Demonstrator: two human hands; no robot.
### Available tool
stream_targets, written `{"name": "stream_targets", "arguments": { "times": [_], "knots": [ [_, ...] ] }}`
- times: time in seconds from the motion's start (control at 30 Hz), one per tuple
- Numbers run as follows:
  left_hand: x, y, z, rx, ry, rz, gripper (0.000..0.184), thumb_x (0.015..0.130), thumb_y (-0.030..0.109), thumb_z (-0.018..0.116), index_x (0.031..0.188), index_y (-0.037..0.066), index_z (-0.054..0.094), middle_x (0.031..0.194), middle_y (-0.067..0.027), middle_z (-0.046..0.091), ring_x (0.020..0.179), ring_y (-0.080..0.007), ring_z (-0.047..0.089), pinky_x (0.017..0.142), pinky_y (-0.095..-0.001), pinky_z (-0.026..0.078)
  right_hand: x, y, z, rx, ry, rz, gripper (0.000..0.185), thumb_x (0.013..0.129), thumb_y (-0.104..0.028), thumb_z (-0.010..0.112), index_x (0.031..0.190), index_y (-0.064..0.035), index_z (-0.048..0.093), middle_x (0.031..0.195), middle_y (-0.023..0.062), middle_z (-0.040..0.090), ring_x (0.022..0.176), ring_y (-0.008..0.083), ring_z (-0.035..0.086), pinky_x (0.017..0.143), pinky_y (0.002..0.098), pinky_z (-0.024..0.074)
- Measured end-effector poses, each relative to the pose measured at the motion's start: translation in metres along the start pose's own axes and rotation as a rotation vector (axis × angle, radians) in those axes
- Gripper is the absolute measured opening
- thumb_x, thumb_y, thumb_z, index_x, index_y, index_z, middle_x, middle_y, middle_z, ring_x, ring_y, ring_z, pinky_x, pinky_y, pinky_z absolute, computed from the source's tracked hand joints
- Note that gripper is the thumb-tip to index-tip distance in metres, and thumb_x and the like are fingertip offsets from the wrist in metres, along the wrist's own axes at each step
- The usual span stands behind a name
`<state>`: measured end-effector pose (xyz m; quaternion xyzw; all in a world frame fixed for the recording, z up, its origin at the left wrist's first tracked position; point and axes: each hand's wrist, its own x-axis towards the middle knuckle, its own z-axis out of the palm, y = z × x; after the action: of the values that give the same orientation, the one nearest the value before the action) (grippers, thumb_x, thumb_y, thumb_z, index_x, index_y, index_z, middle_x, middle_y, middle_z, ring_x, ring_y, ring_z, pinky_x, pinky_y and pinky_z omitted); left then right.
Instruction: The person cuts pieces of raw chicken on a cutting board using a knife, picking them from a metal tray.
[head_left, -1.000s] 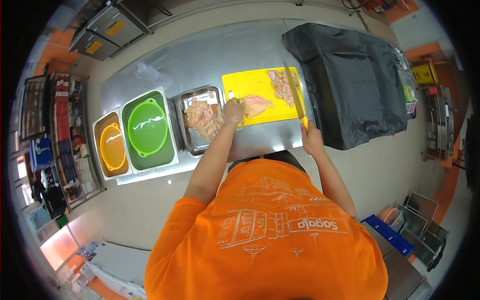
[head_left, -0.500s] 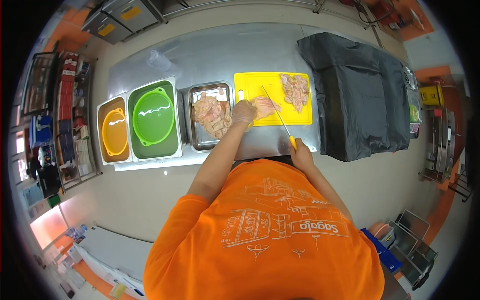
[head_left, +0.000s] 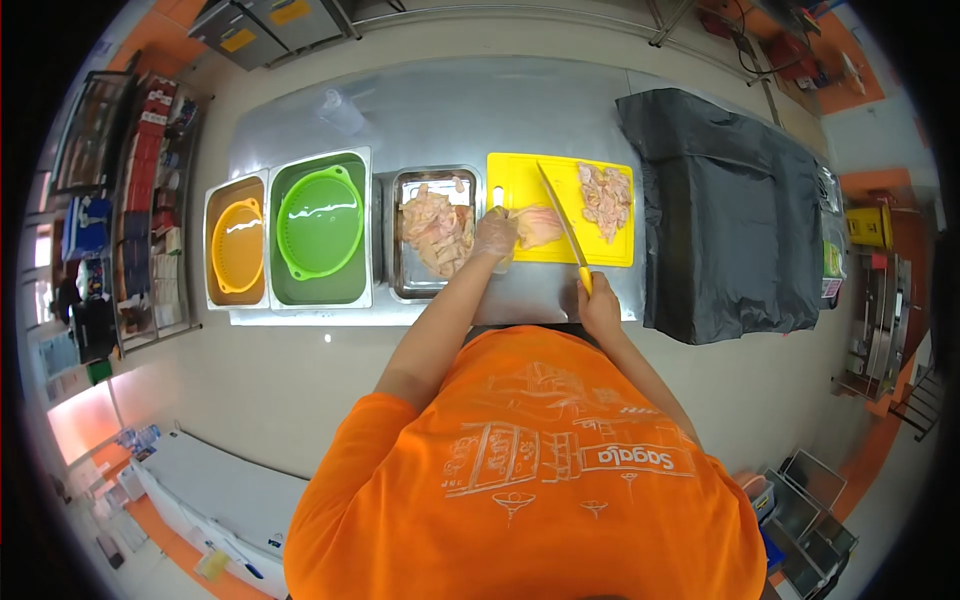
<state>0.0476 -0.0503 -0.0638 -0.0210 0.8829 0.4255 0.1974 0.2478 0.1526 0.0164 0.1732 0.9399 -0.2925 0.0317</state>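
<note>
My left hand (head_left: 494, 232), in a clear plastic glove, is closed on the left end of a pale pink piece of raw meat (head_left: 538, 227), which looks like chicken. This piece lies on a yellow cutting board (head_left: 515, 175). My right hand (head_left: 598, 300) grips the yellow handle of a long knife (head_left: 565, 215), its blade slanting across the board at the meat's right end. Whether the edge touches the meat I cannot tell. Cut meat (head_left: 605, 200) lies heaped on the board's right side. Left of the board, a steel tray (head_left: 410, 286) holds more raw meat (head_left: 437, 232).
Steel pans at the left hold a green colander (head_left: 320, 222) and an orange colander (head_left: 238, 245). A clear plastic container (head_left: 342, 112) lies behind them on the steel table (head_left: 440, 100). Black plastic sheeting (head_left: 735, 220) covers something bulky at the right.
The knife blade has swung more upright and nearer the meat's right end. My left hand still holds the piece. The whole view has shifted slightly.
</note>
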Motion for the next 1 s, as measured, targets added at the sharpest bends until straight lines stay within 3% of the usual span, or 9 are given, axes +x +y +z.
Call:
{"name": "stream_targets", "arguments": {
  "times": [0.2, 0.7, 0.8, 0.9, 1.0],
  "knots": [
    [-0.002, 0.003, 0.0, -0.007, 0.025, -0.031, 0.028, 0.09, 0.028, 0.065, 0.101, 0.003, 0.072, 0.103, -0.0264, 0.073, 0.1, -0.0423, 0.071, 0.088, -0.0489, 0.056, -0.014, -0.003, -0.018, 0.046, -0.087, 0.055, 0.028, 0.107, -0.026, 0.054, 0.114, 0.0006, 0.056, 0.087, 0.0297, 0.069, 0.081, 0.052, 0.067, 0.071, 0.0586, 0.051],
    [-0.029, 0.024, -0.012, 0.155, -0.051, 0.036, 0.025, 0.087, 0.023, 0.067, 0.103, 0.006, 0.075, 0.106, -0.0253, 0.073, 0.101, -0.0407, 0.072, 0.09, -0.0468, 0.057, -0.031, 0.006, -0.011, 0.085, -0.097, -0.071, 0.028, 0.106, -0.027, 0.058, 0.117, -0.0014, 0.056, 0.089, 0.0298, 0.068, 0.084, 0.0518, 0.066, 0.07, 0.0563, 0.051],
    [-0.04, 0.028, -0.015, 0.156, -0.052, 0.055, 0.025, 0.089, 0.025, 0.068, 0.102, 0.005, 0.074, 0.105, -0.0248, 0.073, 0.1, -0.0409, 0.071, 0.089, -0.0472, 0.057, -0.023, -0.011, -0.026, 0.123, -0.188, -0.029, 0.029, 0.106, -0.027, 0.057, 0.119, -0.0014, 0.056, 0.091, 0.0299, 0.068, 0.087, 0.0519, 0.066, 0.072, 0.0557, 0.0511],
    [-0.054, 0.028, -0.014, 0.175, -0.034, 0.051, 0.023, 0.09, 0.025, 0.071, 0.098, 0.004, 0.073, 0.099, -0.024, 0.073, 0.097, -0.041, 0.071, 0.086, -0.0476, 0.056, 0.005, -0.02, -0.045, 0.211, -0.315, -0.222, 0.033, 0.106, -0.031, 0.056, 0.121, -0.0019, 0.056, 0.096, 0.0293, 0.069, 0.088, 0.0514, 0.066, 0.074, 0.0579, 0.0529],
    [-0.049, 0.03, -0.009, 0.214, -0.018, 0.053, 0.025, 0.091, 0.026, 0.07, 0.101, 0.003, 0.073, 0.102, -0.0247, 0.073, 0.099, -0.0416, 0.07, 0.087, -0.048, 0.056, 0.083, -0.005, -0.073, -0.049, -0.394, -0.495, 0.035, 0.107, -0.029, 0.053, 0.124, 0.0009, 0.057, 0.096, 0.0277, 0.071, 0.091, 0.0501, 0.068, 0.075, 0.0559, 0.0544]
  ]
}}
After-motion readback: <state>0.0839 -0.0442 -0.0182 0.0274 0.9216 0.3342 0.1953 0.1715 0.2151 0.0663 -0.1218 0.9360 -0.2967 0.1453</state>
